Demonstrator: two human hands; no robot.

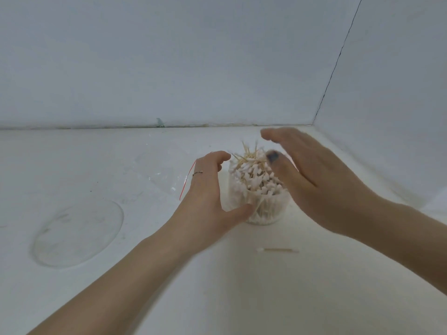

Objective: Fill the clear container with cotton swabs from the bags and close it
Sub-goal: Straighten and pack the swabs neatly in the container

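Forearms come in low from the near edge of the white desk (314,298), and between them, closest of the loose items, I see one stray cotton swab (278,250) lying flat on the surface, apart from everything else. Beyond it stands the clear container (268,211), toward the far right corner of the desk, packed with cotton swabs (256,180) that bristle well above its rim, some wooden sticks poking up crooked.

My left hand (208,197) cups the container's left side, thumb touching the wall low down, fingers curled round behind it, so I call that a steadying grip. My right hand (314,180) hovers over the swab heap, fingers straight and relaxed, grasping nothing; it is blurred, so I cannot tell whether it touches the tips.

Near the left edge lies the round clear lid (77,235), flat on the desk. An emptied clear bag with a red strip (169,175) sits just behind my left hand.

I judge filling is nearly done. Next, I reckon, the heap needs pressing down level, the stray swab added, then the lid fetched and seated.
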